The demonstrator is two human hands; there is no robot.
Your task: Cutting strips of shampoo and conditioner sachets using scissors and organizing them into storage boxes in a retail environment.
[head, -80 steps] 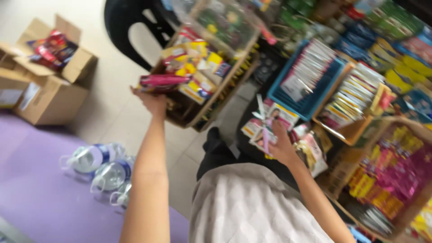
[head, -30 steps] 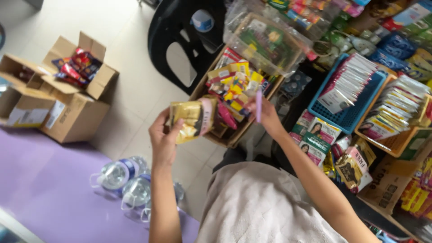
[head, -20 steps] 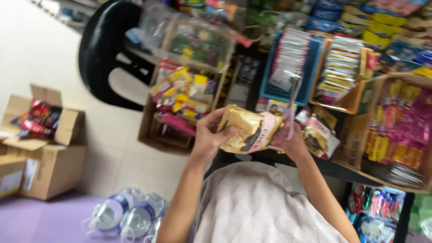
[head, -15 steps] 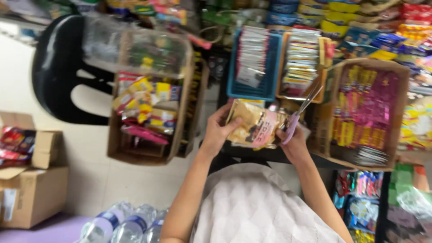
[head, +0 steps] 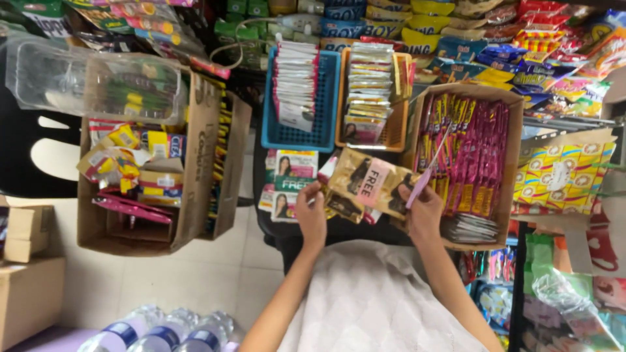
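1. Pinching the left edge of a gold-brown sachet strip (head: 365, 189), the left hand (head: 312, 212) closes thumb and fingers on the foil.
2. The right hand (head: 422, 210) grips the strip's right end and also holds pink-handled scissors (head: 427, 171), blades angled up and to the right over the neighbouring box.
3. The strip lies between the two hands, just above the person's lap. Its long axis runs left to right, sloping slightly down toward the right. Both hands touch it; neither is nearer.
4. Material: glossy, crinkled foil in joined flat packets, with a pink label at the middle.
5. Just right of the right hand stands a cardboard box of pink sachets (head: 476, 156), packets upright in rows.
6. Behind the strip sit a blue basket (head: 301, 138) and an orange basket (head: 398, 98), both filled with stacked flat sachets.
7. Well to the left, an open cardboard box (head: 195, 169) holds mixed yellow and pink packets, with a clear plastic container (head: 59, 78) above it.
8. Water bottles (head: 163, 332) lie on the tiled floor at lower left.
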